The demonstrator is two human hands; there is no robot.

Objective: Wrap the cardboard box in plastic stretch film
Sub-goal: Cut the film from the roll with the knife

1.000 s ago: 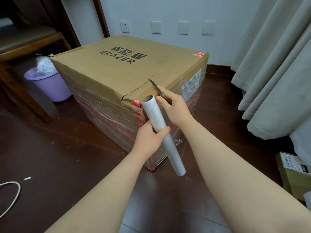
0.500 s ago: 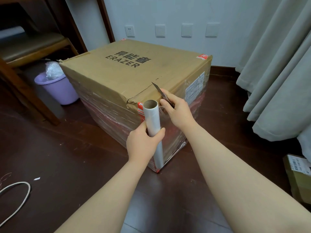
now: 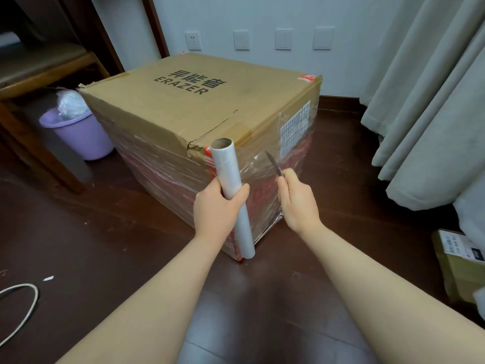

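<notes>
Two bare hands work at the near corner of the cardboard box [image 3: 210, 109], which stands on the dark floor [image 3: 105, 245] and fills the middle of the frame. We see the left hand [image 3: 214, 208] wrapped round the roll of stretch film [image 3: 228, 174], gripping it about halfway down. The roll stands nearly upright, its open core at the top, just in front of the box's near corner edge. Just right of it, the right hand [image 3: 296, 203] pinches a small knife [image 3: 273, 162], blade pointing up and slightly left, before the box's right-hand face. We cannot tell whether the blade touches the clear film [image 3: 262, 179], which covers the box's sides and crinkles between roll and blade. The top, printed ERAZER, is bare cardboard with a tear near the corner. At the left of the frame we find a purple bin [image 3: 78, 137] beside the box, at the right grey curtains [image 3: 433, 114], and at the lower right a small parcel [image 3: 456, 261].
</notes>
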